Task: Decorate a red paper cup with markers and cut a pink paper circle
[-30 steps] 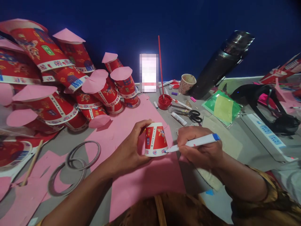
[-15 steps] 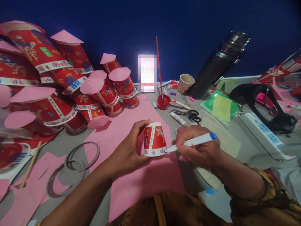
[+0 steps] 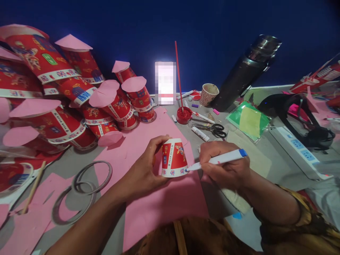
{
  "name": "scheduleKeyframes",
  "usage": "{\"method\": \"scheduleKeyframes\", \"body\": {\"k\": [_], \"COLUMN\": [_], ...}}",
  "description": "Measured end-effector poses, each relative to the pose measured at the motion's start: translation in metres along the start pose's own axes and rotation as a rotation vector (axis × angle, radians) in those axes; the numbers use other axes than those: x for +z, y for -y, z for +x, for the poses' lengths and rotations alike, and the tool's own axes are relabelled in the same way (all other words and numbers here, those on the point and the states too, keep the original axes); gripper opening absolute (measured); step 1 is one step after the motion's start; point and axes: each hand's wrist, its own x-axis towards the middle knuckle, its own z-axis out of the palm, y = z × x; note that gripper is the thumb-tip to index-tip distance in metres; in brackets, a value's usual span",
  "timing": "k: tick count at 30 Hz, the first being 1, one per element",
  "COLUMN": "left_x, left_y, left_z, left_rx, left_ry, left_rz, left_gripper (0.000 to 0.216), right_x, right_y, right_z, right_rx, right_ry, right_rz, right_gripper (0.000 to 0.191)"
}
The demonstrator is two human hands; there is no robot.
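Note:
My left hand (image 3: 147, 164) is wrapped around a red paper cup (image 3: 174, 156), which stands upside down with its white rim at the bottom. Small pink and blue flowers run along that rim. In my right hand (image 3: 225, 166) is a white marker (image 3: 223, 157) with a blue end, and its blue tip meets the right side of the cup's rim. Pink paper (image 3: 164, 205) lies beneath the cup.
Red cups with pink paper cones (image 3: 74, 58) are piled at the left. Grey tape rings (image 3: 91, 177) lie near my left forearm. Behind my hands are a red paint pot (image 3: 184, 117), scissors (image 3: 219, 131) and a black flask (image 3: 241, 72). A power strip (image 3: 299, 152) sits right.
A blue mark by the marker tip on the cup's rim looks larger. Both hands keep their hold, and the view has shifted very slightly.

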Motion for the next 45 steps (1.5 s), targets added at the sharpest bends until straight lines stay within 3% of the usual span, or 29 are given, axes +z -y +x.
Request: {"method": "scheduleKeyframes", "body": {"k": [17,22,28,45], "left_x": [0.0006,0.0008,0.0012,0.0009], "left_y": [-0.0008,-0.0001,0.0012,-0.0008], "left_z": [-0.0009,-0.0012,-0.0009,-0.0003], "left_rx": [-0.007,-0.013,-0.011,0.010], "left_ry": [0.019,0.025,0.018,0.030], "left_rz": [0.006,0.002,0.000,0.003], "left_gripper": [0.085,0.084,0.086,0.083], "right_x": [0.0045,0.0043,0.0026,0.0029], "right_y": [-0.0007,0.0015,-0.0010,0.0001], "right_z": [-0.0017,-0.0003,-0.0012,0.0001], "right_rx": [-0.025,-0.004,-0.018,0.011], "right_ry": [0.017,0.066,0.001,-0.016], "right_rz": [0.018,-0.036,0.023,0.000], "right_gripper": [0.009,0.015,0.009,0.013]}}
